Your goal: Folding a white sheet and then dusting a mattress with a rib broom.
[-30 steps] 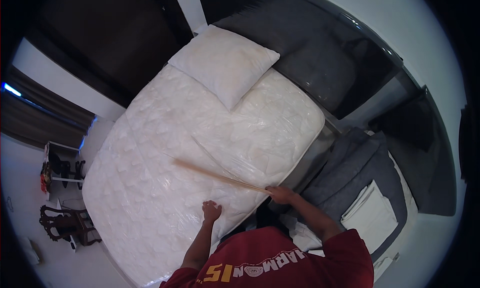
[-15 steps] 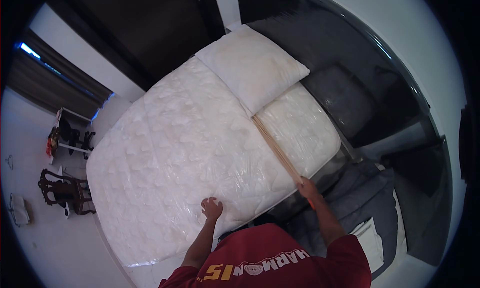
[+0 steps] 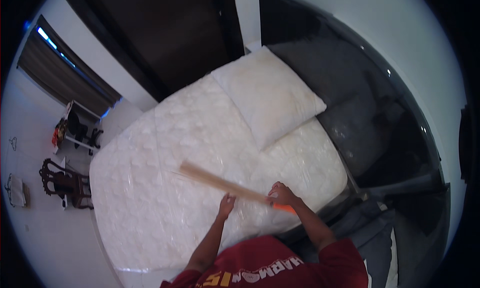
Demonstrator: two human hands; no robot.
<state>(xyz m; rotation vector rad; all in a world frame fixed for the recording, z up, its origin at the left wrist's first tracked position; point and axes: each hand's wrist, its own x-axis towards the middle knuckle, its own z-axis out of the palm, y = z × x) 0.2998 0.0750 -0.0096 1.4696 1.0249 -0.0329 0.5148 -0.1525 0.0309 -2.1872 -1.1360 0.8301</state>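
Observation:
A stick broom (image 3: 220, 182) of thin tan bristles with an orange handle is held over the white quilted mattress (image 3: 145, 193), its bristle end pointing to the far left. My right hand (image 3: 283, 194) is closed on it where the bristles meet the handle. Beneath the bristles, about midway along, my left hand (image 3: 227, 206) is raised with its fingers a little apart. Whether it touches the bristles I cannot tell, as the broom is smeared by motion. A clear plastic cover wraps the mattress. Toward its far right end lies a white pillow (image 3: 272, 100).
A dark padded headboard (image 3: 350, 103) borders the bed on the right. Grey bedding (image 3: 345, 238) is heaped at the near right. Leftward on the floor are a carved wooden chair (image 3: 67, 183) and a black office chair (image 3: 82, 130). A brown curtain (image 3: 65, 68) hangs behind.
The broom has swung from beside the pillow to the left, across the mattress. My right hand moved left with it, and my left hand lifted off the mattress and moved right toward the bristles.

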